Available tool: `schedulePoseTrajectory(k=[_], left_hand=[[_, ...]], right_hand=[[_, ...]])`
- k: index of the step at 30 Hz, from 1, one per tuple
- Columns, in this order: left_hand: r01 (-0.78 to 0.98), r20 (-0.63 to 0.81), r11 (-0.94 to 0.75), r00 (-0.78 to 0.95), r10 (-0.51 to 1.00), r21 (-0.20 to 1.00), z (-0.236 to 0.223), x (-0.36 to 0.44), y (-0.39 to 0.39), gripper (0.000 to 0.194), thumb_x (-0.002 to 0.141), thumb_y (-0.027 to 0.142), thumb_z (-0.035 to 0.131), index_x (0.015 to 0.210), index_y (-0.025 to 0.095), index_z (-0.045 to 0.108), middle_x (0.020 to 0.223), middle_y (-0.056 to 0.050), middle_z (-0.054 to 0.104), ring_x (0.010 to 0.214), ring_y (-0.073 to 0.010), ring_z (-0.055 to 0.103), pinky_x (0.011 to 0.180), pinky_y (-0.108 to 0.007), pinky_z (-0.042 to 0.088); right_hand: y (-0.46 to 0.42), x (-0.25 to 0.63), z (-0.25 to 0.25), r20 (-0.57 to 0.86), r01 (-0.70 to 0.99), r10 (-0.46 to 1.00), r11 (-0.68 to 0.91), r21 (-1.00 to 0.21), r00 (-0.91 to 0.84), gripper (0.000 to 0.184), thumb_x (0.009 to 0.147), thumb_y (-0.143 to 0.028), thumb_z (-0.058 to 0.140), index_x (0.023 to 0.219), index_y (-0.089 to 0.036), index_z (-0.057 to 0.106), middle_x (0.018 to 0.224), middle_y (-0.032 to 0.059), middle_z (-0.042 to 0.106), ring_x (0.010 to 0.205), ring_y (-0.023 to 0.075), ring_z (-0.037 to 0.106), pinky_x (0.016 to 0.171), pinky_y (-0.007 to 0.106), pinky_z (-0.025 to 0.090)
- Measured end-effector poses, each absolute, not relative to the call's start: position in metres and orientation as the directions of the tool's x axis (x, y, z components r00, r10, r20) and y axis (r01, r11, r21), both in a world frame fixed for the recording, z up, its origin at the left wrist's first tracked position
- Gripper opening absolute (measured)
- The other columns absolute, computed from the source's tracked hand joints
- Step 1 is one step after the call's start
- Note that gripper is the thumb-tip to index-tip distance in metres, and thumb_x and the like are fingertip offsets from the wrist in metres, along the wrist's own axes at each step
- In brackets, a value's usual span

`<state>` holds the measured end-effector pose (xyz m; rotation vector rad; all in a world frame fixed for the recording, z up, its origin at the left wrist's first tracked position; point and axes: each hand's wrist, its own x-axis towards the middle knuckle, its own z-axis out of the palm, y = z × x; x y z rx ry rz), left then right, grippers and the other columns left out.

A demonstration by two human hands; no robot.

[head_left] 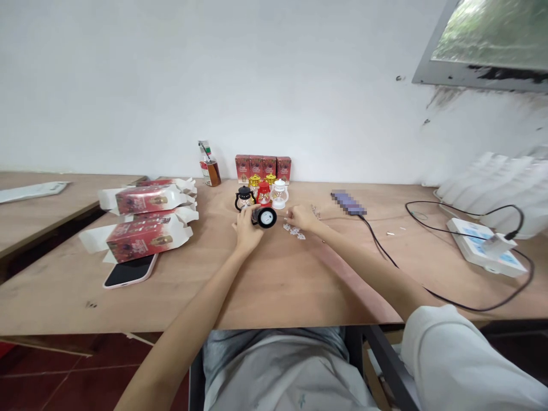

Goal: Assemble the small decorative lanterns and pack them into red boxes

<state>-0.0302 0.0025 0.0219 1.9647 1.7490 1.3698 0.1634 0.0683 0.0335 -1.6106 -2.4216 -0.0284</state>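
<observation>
On our near left lies a phone (128, 273), partly covered by an open red box (145, 237). Our right hand (302, 217) has its fingers curled, just beside small white pieces (295, 230) on the table (274, 285); we cannot tell if it holds something. Our left hand (247, 228) grasps a dark lantern (265, 217), bottom toward us. Behind stand five upright lanterns (264, 196), then four closed cartons (262, 166).
</observation>
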Motion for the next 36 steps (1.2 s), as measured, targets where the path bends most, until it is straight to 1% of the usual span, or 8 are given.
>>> schedulePoseTrajectory(k=[9, 13, 17, 21, 23, 26, 29, 36], left_hand=[[0.689, 0.503, -0.319, -0.077, 0.861, 0.651, 0.025, -0.029, 0.000, 0.049, 0.069, 0.021, 0.061, 0.117, 0.028, 0.051, 0.124, -0.006, 0.058, 0.116, -0.0297, 0.048, 0.092, -0.049, 0.035], [0.691, 0.502, -0.338, -0.041, 0.864, 0.639, 0.026, -0.029, -0.002, 0.050, 0.069, 0.016, 0.058, 0.118, 0.028, 0.052, 0.125, -0.006, 0.057, 0.117, -0.0299, 0.047, 0.091, -0.048, 0.036], [0.724, 0.512, -0.369, 0.026, 0.859, 0.582, 0.025, -0.029, -0.003, 0.053, 0.068, 0.014, 0.057, 0.118, 0.028, 0.053, 0.125, -0.006, 0.057, 0.117, -0.0297, 0.047, 0.091, -0.047, 0.036], [0.753, 0.508, -0.384, 0.077, 0.858, 0.534, 0.022, -0.028, -0.002, 0.054, 0.067, 0.012, 0.055, 0.118, 0.028, 0.053, 0.125, -0.006, 0.057, 0.118, -0.0288, 0.047, 0.089, -0.045, 0.035], [0.763, 0.505, -0.384, 0.089, 0.859, 0.519, 0.021, -0.028, -0.002, 0.053, 0.067, 0.012, 0.055, 0.118, 0.027, 0.053, 0.124, -0.006, 0.057, 0.117, -0.0285, 0.047, 0.087, -0.044, 0.036], [0.776, 0.499, -0.373, 0.088, 0.862, 0.508, 0.021, -0.028, -0.002, 0.053, 0.068, 0.013, 0.056, 0.118, 0.028, 0.053, 0.123, -0.006, 0.057, 0.116, -0.0288, 0.048, 0.087, -0.043, 0.036], [0.778, 0.485, -0.361, 0.084, 0.871, 0.515, 0.022, -0.029, -0.003, 0.052, 0.068, 0.015, 0.057, 0.118, 0.028, 0.053, 0.123, -0.007, 0.057, 0.116, -0.0298, 0.047, 0.087, -0.043, 0.036], [0.779, 0.478, -0.360, 0.090, 0.874, 0.513, 0.022, -0.028, -0.003, 0.053, 0.067, 0.015, 0.059, 0.118, 0.028, 0.054, 0.124, -0.006, 0.057, 0.116, -0.0299, 0.047, 0.088, -0.044, 0.035]], right_hand=[[0.060, 0.168, 0.030, 0.358, 0.833, 0.921, 0.313, -0.455, -0.151, 0.011, 0.077, -0.021, 0.050, 0.071, -0.015, 0.056, 0.068, 0.0001, 0.060, 0.063, 0.0111, 0.052, 0.056, 0.021, 0.035], [0.052, 0.166, 0.027, 0.406, 0.577, 0.914, 0.330, -0.747, 0.003, 0.008, 0.069, -0.023, 0.059, 0.070, -0.017, 0.052, 0.064, -0.0033, 0.057, 0.065, 0.0116, 0.056, 0.061, 0.022, 0.042], [0.039, 0.163, 0.026, 0.387, 0.227, 0.922, 0.373, -0.900, 0.018, 0.027, 0.069, -0.030, 0.065, 0.092, -0.018, 0.058, 0.066, -0.0024, 0.064, 0.067, 0.0144, 0.064, 0.069, 0.029, 0.052], [0.030, 0.162, 0.022, 0.430, 0.094, 0.903, 0.428, -0.899, 0.004, 0.028, 0.067, -0.037, 0.070, 0.085, -0.017, 0.064, 0.075, 0.0035, 0.070, 0.073, 0.0171, 0.067, 0.073, 0.033, 0.056], [0.034, 0.164, 0.019, 0.417, 0.144, 0.909, 0.410, -0.901, 0.022, 0.023, 0.070, -0.034, 0.068, 0.083, -0.016, 0.065, 0.080, 0.0055, 0.071, 0.075, 0.0169, 0.068, 0.074, 0.032, 0.056], [0.052, 0.170, 0.012, 0.299, 0.315, 0.950, 0.256, -0.914, 0.093, 0.014, 0.075, -0.024, 0.063, 0.085, -0.014, 0.064, 0.082, 0.0064, 0.072, 0.076, 0.0153, 0.068, 0.072, 0.029, 0.055], [0.070, 0.174, 0.009, 0.217, 0.404, 0.968, 0.151, -0.902, 0.123, 0.004, 0.072, -0.015, 0.064, 0.076, -0.012, 0.063, 0.074, 0.0072, 0.071, 0.069, 0.0161, 0.067, 0.065, 0.028, 0.053], [0.067, 0.166, 0.019, 0.260, 0.462, 0.964, 0.210, -0.862, 0.047, 0.007, 0.074, -0.016, 0.064, 0.067, -0.013, 0.066, 0.075, 0.0058, 0.072, 0.072, 0.0152, 0.065, 0.070, 0.026, 0.050]])
